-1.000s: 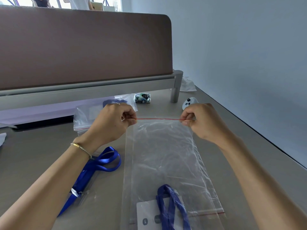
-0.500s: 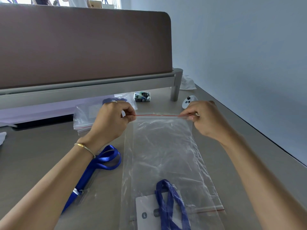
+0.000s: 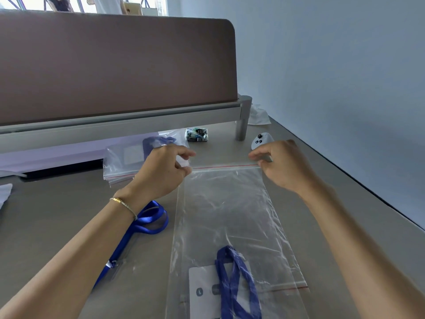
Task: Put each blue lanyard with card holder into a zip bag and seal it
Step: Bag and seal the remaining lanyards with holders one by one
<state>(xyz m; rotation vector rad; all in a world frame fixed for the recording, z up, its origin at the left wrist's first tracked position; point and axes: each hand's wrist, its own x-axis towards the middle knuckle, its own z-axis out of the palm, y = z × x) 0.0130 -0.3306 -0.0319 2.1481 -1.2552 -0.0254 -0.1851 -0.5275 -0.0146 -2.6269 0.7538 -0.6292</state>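
Head view: both hands sit at the zip bag (image 3: pixel 227 215)'s far red-lined mouth — left hand (image 3: pixel 164 171) and right hand (image 3: pixel 279 164) at opposite corners, fingers loosened, grip unclear; lanyard (image 3: pixel 236 282) lies toward the person.

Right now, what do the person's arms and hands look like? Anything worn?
Both forearms are bare, with no sleeves in view and no gloves. The left hand has a thin gold chain bracelet at its wrist. The right hand and its wrist show no jewellery or watch. No markings are visible on either arm. Whether any ring is worn is too blurred to tell.
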